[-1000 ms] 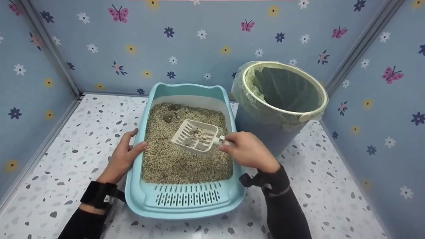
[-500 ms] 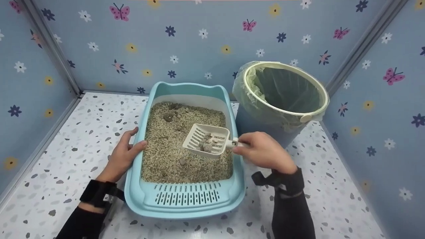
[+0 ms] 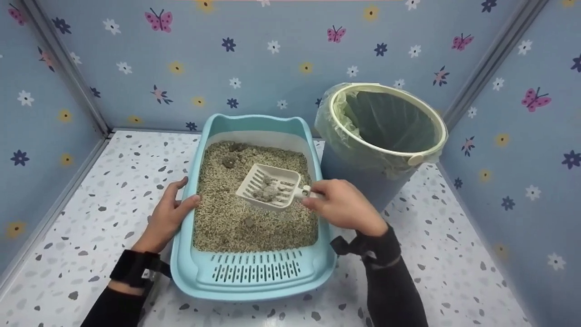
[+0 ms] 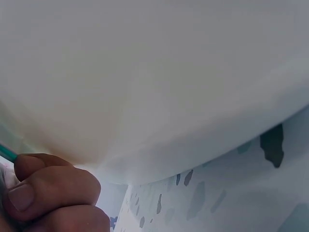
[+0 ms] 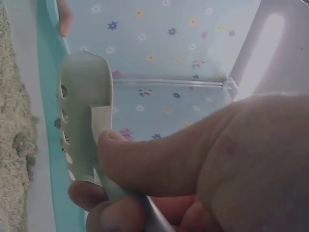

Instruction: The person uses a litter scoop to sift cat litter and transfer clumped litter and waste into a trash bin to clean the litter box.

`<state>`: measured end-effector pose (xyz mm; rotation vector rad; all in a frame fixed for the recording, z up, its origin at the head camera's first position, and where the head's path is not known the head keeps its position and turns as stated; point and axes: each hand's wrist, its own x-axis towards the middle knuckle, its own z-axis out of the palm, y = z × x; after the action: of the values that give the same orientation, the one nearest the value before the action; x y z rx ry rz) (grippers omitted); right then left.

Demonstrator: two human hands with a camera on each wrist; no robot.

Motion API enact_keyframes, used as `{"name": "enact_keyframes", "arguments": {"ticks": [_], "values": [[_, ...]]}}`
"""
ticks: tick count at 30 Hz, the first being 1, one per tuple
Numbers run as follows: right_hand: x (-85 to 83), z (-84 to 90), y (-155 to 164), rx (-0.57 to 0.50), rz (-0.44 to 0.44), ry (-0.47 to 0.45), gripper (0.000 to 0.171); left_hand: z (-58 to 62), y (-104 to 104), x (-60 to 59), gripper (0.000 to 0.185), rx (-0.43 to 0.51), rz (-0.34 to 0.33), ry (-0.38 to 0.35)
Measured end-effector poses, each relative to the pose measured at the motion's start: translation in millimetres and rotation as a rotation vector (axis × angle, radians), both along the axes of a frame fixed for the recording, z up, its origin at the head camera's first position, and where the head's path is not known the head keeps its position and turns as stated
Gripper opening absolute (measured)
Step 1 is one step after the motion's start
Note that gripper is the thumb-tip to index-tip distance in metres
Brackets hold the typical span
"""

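Observation:
A pale blue litter box (image 3: 254, 287) with a slotted front ledge holds tan granular litter (image 3: 272, 234). My left hand (image 3: 168, 215) grips its left side wall, thumb over the rim; the left wrist view shows curled fingers (image 4: 58, 188) beside the box's pale outer wall. Over the litter, my right hand (image 3: 345, 204) holds a white slotted litter scoop (image 3: 290, 179) by its handle. Greyish clumps (image 3: 268, 193) lie in the scoop. The right wrist view shows my thumb (image 5: 149, 162) along the handle. A dark clump (image 3: 229, 160) and a smaller one (image 3: 249, 222) lie in the litter.
A tall bin (image 3: 354, 170) lined with a translucent bag (image 3: 331, 116) stands right of the box, near its edge. Flower-patterned wall panels (image 3: 268, 68) close in the back and both sides. Speckled white flooring (image 3: 104, 195) surrounds the box.
The scoop moved right, then back left over the litter, and the clumps in it shifted toward its front-left. My left hand has stayed on the box's side.

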<state>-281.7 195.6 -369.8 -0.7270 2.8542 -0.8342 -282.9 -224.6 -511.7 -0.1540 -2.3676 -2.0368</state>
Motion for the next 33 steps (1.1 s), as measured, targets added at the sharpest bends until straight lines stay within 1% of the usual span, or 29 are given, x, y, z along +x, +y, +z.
{"name": "enact_keyframes", "arguments": {"ticks": [3,5,7,10,17,26,33], "values": [[1.6,2.9,12.4,-0.009,-0.012,0.026,0.026,1.0,0.1,0.7,0.075,-0.019,-0.005,0.0],[1.7,3.7,14.4,-0.01,0.001,0.032,0.026,1.4,-0.9,1.4,0.075,-0.024,-0.001,0.002],[-0.5,2.2,8.4,-0.006,0.02,0.032,0.027,0.8,-1.9,2.1,0.077,-0.03,0.002,0.001],[-4.5,-1.4,-2.9,-0.003,0.031,0.007,0.029,-1.1,-2.1,2.1,0.076,-0.01,0.003,-0.002],[-6.9,-3.2,-0.9,-0.01,-0.02,-0.032,0.026,-2.5,-2.2,2.1,0.074,-0.001,0.007,0.0],[-10.7,-1.7,3.9,-0.048,-0.047,-0.072,0.028,-2.9,-2.3,2.5,0.074,0.004,0.011,0.005],[-12.1,-3.4,9.5,-0.07,-0.067,-0.06,0.03,-2.7,-0.4,0.5,0.076,-0.001,0.005,0.009]]}}
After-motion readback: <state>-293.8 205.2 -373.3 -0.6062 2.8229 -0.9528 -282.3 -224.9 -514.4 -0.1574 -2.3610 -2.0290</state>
